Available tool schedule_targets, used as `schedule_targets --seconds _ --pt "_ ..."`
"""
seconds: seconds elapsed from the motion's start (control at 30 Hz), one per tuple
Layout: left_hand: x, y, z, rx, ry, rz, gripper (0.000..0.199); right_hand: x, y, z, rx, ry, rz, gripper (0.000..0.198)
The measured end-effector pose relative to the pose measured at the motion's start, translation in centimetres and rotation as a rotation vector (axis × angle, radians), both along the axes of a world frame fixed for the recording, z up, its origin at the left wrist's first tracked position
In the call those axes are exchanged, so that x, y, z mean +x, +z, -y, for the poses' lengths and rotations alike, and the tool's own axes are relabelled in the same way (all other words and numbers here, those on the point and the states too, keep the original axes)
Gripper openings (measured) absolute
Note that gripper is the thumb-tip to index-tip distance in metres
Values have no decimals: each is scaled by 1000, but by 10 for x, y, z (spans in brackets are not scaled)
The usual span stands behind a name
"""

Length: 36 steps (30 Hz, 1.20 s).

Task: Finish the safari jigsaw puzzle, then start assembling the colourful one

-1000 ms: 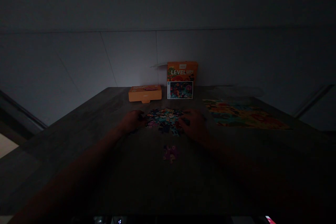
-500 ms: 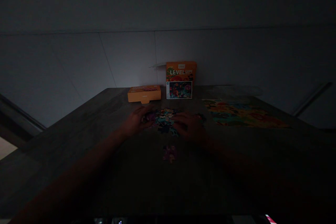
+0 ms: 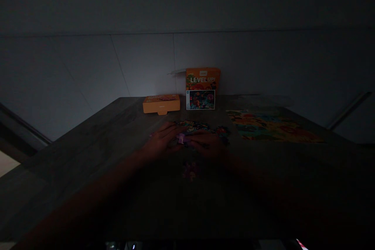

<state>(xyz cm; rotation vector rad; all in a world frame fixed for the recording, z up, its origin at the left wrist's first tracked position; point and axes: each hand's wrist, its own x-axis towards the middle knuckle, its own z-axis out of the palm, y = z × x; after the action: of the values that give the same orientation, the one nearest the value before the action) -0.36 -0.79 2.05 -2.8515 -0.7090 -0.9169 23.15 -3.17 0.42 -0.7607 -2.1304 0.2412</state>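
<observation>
The scene is very dim. My left hand (image 3: 160,141) is over the near left side of a heap of puzzle pieces (image 3: 193,125), its fingers and thumb around a purple puzzle piece (image 3: 182,138). From the other side, the fingertips of my right hand (image 3: 209,143) close on the same purple piece. Both hands hide part of the heap. Nearer to me, a small purple cluster of puzzle pieces (image 3: 190,172) lies on the dark table. A few colourful pieces (image 3: 222,133) show just beyond my right hand.
An orange box (image 3: 161,104) lies at the back. Beside it stands an orange "LEVEL UP!" box (image 3: 202,79) with a picture card (image 3: 200,100) leaning on its front. A colourful assembled puzzle or poster (image 3: 272,126) lies flat at right. Behind the table rises a wall (image 3: 146,62).
My hands have come closer together over the near side of the heap. A purple piece now shows between them, and both hands have closed on it.
</observation>
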Motion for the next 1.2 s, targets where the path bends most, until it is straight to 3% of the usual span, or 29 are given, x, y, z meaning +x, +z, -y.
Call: schedule_targets --seconds 0.23,0.37,0.57,0.7,0.87,1.2 --pt "-3 0 0 7 37 24 52 0 0 2 -40 2 -17 29" --pt "-8 5 -5 -17 122 -10 48 1 4 2 -152 -143 -69 27" --pt "-38 7 -32 -6 586 -101 36 14 0 -15 -177 -544 -35 24" --pt "-53 -1 -46 -157 780 -279 42 20 -7 -24 -222 -585 84 22" --pt "-56 -8 -47 -356 756 -434 47 22 -11 -27 -211 -569 177 21" --pt "-56 -8 -52 -441 756 -402 43 20 -11 -24 -212 -636 167 21"
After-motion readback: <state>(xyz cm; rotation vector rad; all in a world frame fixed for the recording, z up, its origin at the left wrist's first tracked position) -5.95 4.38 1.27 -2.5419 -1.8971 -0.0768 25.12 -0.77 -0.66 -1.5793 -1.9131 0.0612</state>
